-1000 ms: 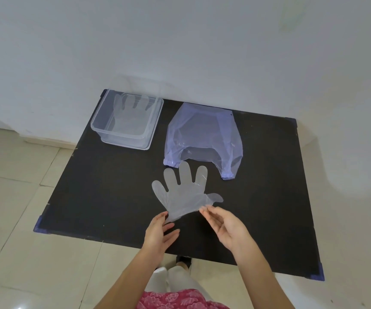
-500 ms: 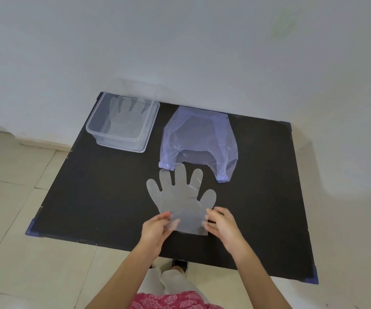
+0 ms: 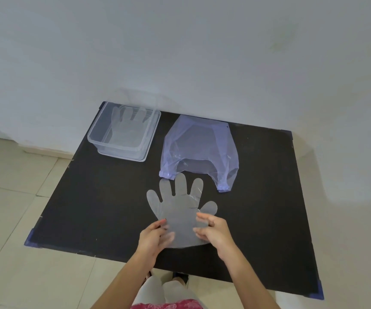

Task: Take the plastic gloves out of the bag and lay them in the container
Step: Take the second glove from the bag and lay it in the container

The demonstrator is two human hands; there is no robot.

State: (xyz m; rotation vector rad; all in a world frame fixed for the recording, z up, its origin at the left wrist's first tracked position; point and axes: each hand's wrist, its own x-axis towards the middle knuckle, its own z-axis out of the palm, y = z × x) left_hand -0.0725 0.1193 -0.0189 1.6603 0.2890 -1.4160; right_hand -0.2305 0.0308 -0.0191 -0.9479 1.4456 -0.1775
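Observation:
A clear plastic glove [image 3: 180,208] lies spread flat near the front of the black table [image 3: 95,197], fingers pointing away from me. My left hand [image 3: 153,238] pinches its cuff at the left edge. My right hand [image 3: 213,233] grips the cuff at the right edge. Beyond the glove lies the pale purple plastic bag [image 3: 199,148], flat, its handles toward me. At the back left stands the clear container [image 3: 122,150], with another clear glove [image 3: 127,128] lying inside it.
A white wall rises right behind the table. Tiled floor shows to the left and below the front edge. My legs and a pink patterned garment are at the bottom of the view.
The glove was tilted and held by one corner; it now lies straight and flat. Both hands have closed onto the two sides of its cuff.

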